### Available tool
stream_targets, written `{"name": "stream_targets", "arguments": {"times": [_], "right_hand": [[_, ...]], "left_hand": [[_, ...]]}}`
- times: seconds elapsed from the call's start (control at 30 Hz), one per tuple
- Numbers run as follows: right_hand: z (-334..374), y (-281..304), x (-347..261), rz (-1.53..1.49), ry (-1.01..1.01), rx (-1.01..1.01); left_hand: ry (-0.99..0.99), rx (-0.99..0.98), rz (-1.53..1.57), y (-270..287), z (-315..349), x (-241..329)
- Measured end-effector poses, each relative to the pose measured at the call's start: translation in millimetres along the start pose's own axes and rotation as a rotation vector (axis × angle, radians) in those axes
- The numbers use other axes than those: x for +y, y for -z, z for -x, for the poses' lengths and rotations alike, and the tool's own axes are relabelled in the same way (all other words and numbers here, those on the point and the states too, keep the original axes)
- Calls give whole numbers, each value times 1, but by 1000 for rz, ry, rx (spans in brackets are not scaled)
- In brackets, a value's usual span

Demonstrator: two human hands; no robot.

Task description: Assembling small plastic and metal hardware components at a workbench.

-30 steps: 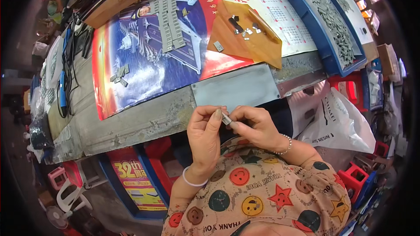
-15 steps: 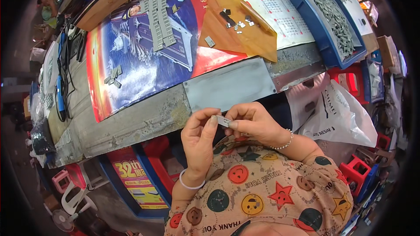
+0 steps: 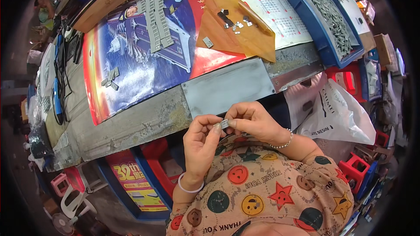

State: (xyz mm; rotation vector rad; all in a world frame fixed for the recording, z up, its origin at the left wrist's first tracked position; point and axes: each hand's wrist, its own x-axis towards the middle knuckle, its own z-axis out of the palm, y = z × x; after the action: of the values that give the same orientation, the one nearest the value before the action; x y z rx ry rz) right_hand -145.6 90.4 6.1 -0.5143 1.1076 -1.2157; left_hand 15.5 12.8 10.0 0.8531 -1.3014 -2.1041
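Change since earlier: both hands sit a little lower and further from the workbench edge than a second ago; the small part is pinched between them as before.
Left hand (image 3: 202, 142): thumb and forefinger closed on the left end of the small grey part; a white bangle circles the wrist.
Right hand (image 3: 253, 120): fingertips closed on the part's right end, other fingers curled; a beaded bracelet on the wrist.
Small grey part (image 3: 224, 124): flat, short, dull metal-grey, held in the air just off the workbench's near edge, above the person's lap.
Workbench (image 3: 131, 126): rough, worn grey surface, chipped along the near edge.
Metal sheet (image 3: 227, 88): smooth, matt grey rectangle at the near edge, just beyond the hands.
Poster (image 3: 135, 61): glossy blue and red sheet covering the middle of the workbench.
Brown paper (image 3: 238, 28): creased, with loose small grey pieces on it, toward the far edge.
Blue tray (image 3: 321, 37): long plastic tray of grey pieces at the right end.
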Motion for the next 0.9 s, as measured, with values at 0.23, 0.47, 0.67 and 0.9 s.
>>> {"name": "stream_targets", "arguments": {"times": [0.23,0.47,0.67,0.9], "right_hand": [[-1,2,-7,235,33,22],[-16,45,-45,692,528,456],[-71,83,-86,1054,473,586],[-104,94,-98,1380,272,642]], "left_hand": [[13,38,-9,7,4,-3],[-73,103,4,19,6,-5],[-96,87,24,24,2,-7],[-59,97,18,28,0,-10]]}}
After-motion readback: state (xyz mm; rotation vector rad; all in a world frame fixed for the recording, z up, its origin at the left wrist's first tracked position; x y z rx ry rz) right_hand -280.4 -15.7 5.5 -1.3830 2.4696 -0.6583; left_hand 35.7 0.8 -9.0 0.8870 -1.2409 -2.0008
